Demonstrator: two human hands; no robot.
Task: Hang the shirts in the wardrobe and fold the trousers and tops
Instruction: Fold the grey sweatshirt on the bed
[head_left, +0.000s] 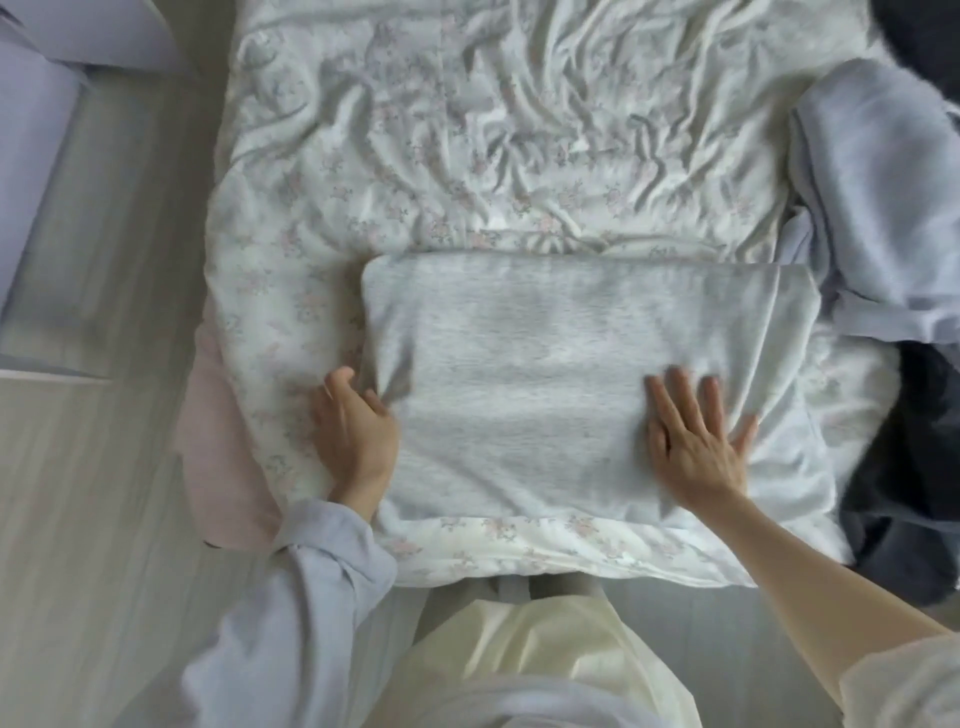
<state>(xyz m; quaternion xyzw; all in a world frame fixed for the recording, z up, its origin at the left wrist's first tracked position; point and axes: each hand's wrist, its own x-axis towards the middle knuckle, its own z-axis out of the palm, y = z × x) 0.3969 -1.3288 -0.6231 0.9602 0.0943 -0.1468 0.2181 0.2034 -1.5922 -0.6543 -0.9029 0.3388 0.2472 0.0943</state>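
Only the head view here, looking straight down at the bed. A pale grey garment lies folded into a wide rectangle on the floral duvet, close to the near edge, probably so both arms reach it without stretching. I can't tell if it's a top or trousers from this.

The left hand sits at the rectangle's left edge with its fingers curled in, pinching a little bunch of the fabric. My guess is it's either anchoring that side or getting a grip to lift it over for the next fold.

The right hand is spread wide and flat on the right part of the garment, palm down, gripping nothing. It's a bit blurred, so I read it as pressing or smoothing the cloth so the layers lie tight.

Off to the right a light blue garment lies loose, with some dark clothing below it at the bed's edge, both apart from the grey piece. Looks like the waiting pile, kept clear of the folding spot.
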